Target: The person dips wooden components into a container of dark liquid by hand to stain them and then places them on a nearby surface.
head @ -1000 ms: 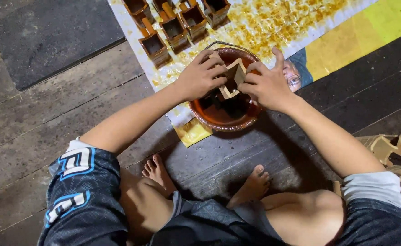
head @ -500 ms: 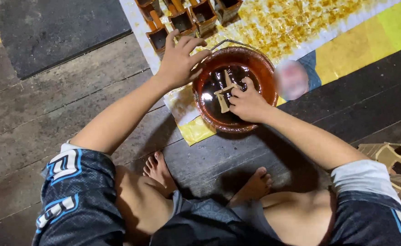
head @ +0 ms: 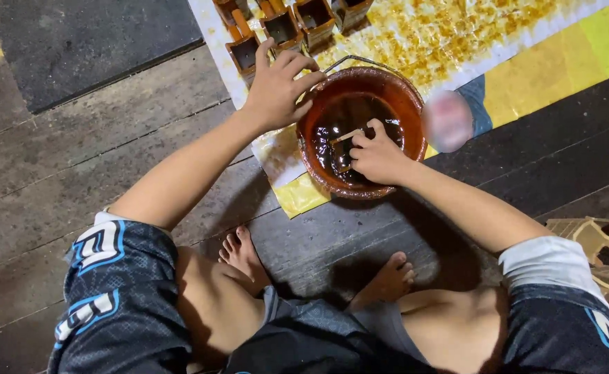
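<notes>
- While the person sits on the plank floor [head: 76, 138], the right hand [head: 377, 158] is down inside the brown bowl [head: 394, 86], fingers curled closed on a small pale wooden piece [head: 341, 142] and pressing it into the dark liquid [head: 346, 114].
- That piece lies low in the bowl, partly under the surface, just left of the right knuckles and touching the fingertips; only its upper edges show pale above the stain.
- Resting spread and slack, the left hand [head: 276, 86] lies flat at the bowl's left rim; it grips nothing, and its fingertips reach toward the rim and the wire handle [head: 349, 61].
- Judging by the look of things, the work is partway through: at least 4 stained boxes [head: 280, 28] already stand in a group on the spattered sheet [head: 422, 34] beyond the left hand, dark brown and set apart from the bowl.
- What seems left: the piece in the bowl is being soaked and is not yet set out with the others, and several unstained pale pieces [head: 595, 235] lie in a pile by the right knee, well apart from the bowl.
- Whether more finished boxes stand past the top edge of the view cannot be told.
</notes>
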